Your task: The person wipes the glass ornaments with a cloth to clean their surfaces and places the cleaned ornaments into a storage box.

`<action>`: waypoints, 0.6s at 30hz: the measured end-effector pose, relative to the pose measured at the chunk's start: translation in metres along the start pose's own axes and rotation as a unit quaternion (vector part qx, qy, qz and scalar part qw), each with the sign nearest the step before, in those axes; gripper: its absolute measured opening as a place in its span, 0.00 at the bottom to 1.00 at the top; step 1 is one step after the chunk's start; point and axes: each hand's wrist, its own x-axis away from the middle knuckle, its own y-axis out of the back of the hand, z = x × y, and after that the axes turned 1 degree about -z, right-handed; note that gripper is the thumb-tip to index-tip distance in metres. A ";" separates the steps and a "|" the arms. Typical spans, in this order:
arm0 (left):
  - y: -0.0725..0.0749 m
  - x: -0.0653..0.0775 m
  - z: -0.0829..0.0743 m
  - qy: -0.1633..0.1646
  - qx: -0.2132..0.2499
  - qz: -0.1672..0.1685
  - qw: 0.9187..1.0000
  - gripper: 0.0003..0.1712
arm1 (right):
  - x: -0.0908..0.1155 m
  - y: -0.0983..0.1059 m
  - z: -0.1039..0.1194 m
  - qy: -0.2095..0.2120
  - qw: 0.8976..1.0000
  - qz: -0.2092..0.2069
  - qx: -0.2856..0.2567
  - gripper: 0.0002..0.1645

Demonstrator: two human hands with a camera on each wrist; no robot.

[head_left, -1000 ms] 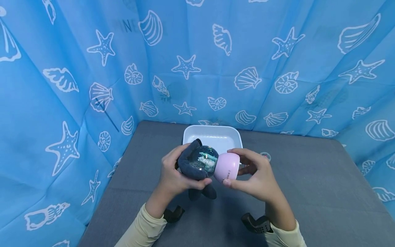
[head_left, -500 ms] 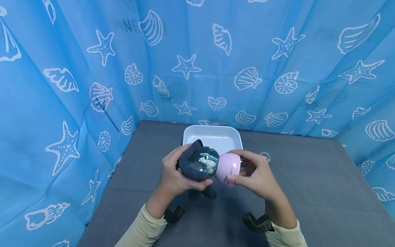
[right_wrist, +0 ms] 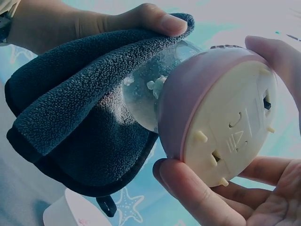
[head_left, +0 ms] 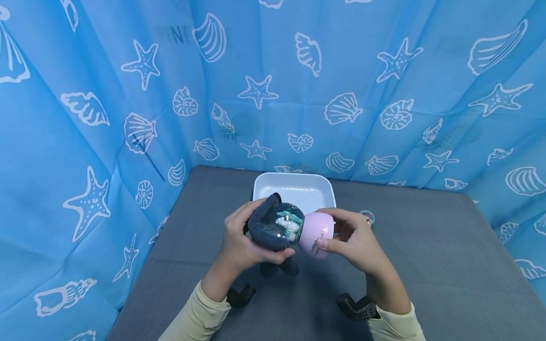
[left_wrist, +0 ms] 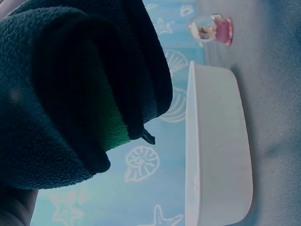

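A snow globe with a clear dome (head_left: 290, 222) and a rounded pink base (head_left: 317, 235) lies sideways between my hands, above the table. My left hand (head_left: 241, 237) wraps a dark grey-blue towel (head_left: 266, 225) around the dome's far-left side, its thumb along the towel's near edge. With thumb and fingers, my right hand (head_left: 358, 244) grips the pink base at its rim. The right wrist view shows the base's cream underside (right_wrist: 233, 125), with small feet and a switch, facing that camera. Folded towel (left_wrist: 70, 94) fills much of the left wrist view and hides the globe there.
A white tray (head_left: 330, 190) stands on the grey-covered table (head_left: 426, 255) behind the hands. To its right sits a small snow globe with a red base (left_wrist: 222, 30). Blue shell-patterned curtains (head_left: 298, 128) hang around the back and left side.
The pink base has turned in my right hand, so its lettering and the white scene inside the dome sit differently. Globe and right hand have shifted slightly right; the left hand barely moves.
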 end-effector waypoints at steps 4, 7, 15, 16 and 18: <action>0.000 0.000 0.000 -0.001 0.002 0.001 1.000 0.51 | -0.001 0.001 -0.003 -0.005 1.000 0.009 -0.008 0.26; 0.000 0.000 -0.001 0.001 0.003 0.004 1.000 0.51 | -0.002 0.002 -0.006 -0.010 1.000 0.018 -0.014 0.26; 0.001 0.000 -0.003 0.005 0.006 0.006 1.000 0.50 | -0.005 0.003 -0.011 -0.033 0.995 0.067 -0.058 0.28; 0.000 0.000 -0.003 0.004 0.006 0.006 1.000 0.50 | -0.005 0.003 -0.011 -0.038 0.994 0.076 -0.064 0.28; 0.000 0.000 -0.003 0.002 0.007 0.004 1.000 0.50 | -0.006 0.002 -0.012 -0.048 0.993 0.088 -0.066 0.29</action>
